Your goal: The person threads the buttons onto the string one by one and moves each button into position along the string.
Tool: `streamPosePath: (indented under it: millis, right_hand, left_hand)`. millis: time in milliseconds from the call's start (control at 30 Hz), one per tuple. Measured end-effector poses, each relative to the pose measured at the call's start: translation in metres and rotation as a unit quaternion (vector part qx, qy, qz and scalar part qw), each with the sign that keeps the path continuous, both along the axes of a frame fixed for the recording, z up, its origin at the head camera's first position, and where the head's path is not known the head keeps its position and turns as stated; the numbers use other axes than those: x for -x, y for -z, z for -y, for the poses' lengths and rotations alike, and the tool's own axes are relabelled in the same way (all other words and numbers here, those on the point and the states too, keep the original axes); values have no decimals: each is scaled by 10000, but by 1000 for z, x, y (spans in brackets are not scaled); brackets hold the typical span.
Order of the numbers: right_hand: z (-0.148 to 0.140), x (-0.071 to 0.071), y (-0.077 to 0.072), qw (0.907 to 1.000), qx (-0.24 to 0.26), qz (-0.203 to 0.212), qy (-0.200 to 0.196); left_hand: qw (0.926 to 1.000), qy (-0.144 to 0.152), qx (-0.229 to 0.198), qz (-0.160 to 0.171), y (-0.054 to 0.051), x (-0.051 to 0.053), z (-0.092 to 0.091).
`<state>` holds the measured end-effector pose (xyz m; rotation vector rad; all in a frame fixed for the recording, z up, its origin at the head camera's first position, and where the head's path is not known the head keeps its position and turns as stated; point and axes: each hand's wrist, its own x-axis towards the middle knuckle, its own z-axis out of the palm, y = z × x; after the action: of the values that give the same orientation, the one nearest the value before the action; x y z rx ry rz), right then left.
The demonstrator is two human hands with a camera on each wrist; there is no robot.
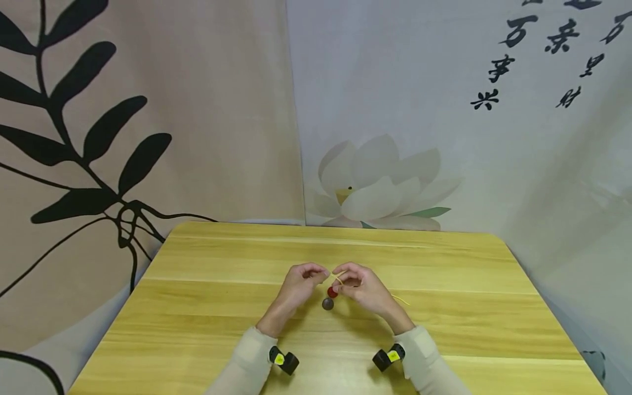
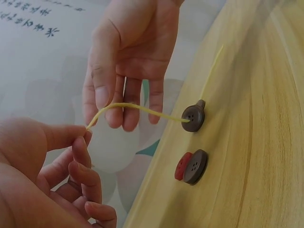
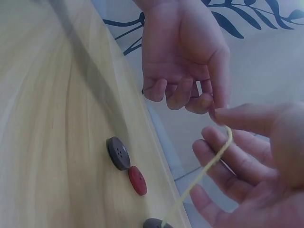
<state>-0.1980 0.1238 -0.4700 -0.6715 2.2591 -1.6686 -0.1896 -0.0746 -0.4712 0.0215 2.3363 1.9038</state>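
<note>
A yellow cord (image 2: 142, 108) arcs from my left hand (image 2: 61, 156), whose thumb and forefinger pinch its end. The cord runs down to a dark brown button (image 2: 193, 118) on the table and passes through it, its tail trailing beyond. A small brown piece shows behind that button. My right hand (image 1: 362, 285) is beside the cord, thumb and forefinger apart in the head view, the other fingers loosely bent. Nearby, a red button (image 3: 137, 180) lies against another dark brown button (image 3: 118, 153). The right hand hides the threaded button in the head view.
The wooden table (image 1: 222, 252) spreads around both hands. Its far edge meets hanging cloths, one with a dark leaf print (image 1: 103, 126), the other with a pale flower (image 1: 390, 181) and black characters. A black camera (image 1: 283, 359) is strapped at each wrist.
</note>
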Motion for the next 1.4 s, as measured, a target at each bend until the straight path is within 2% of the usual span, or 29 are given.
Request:
streamPosePath:
  millis: [167, 333, 533, 633, 967, 1067, 1300, 1400]
  right_hand:
    - [0, -1, -2, 9998, -108, -44, 151]
    - [-2, 1, 2, 9985, -280, -49, 477]
    - [-2, 3, 2, 9935, -643, -355, 875]
    - [-2, 2, 1, 9922, -691, -504, 906]
    - [-5, 5, 5, 9910, -747, -510, 990]
    - [-8, 7, 6, 9906, -730, -435, 1074]
    - [-17, 14, 12, 9909, -460, 101, 1260]
    - [-20, 19, 15, 9910, -456, 60, 1255]
  left_hand:
    - [10000, 4, -23, -6, 1, 0, -1]
    - [10000, 23, 16, 13, 3, 0, -1]
    - [10000, 23, 56, 31, 4, 2, -1]
    - [10000, 21, 59, 52, 4, 2, -1]
    - [9997, 196, 139, 67, 6, 2, -2]
    - [9992, 307, 229, 145, 7, 2, 0]
    - [9952, 514, 706, 436, 16, 2, 3]
    - [9922, 655, 940, 496, 20, 3, 4]
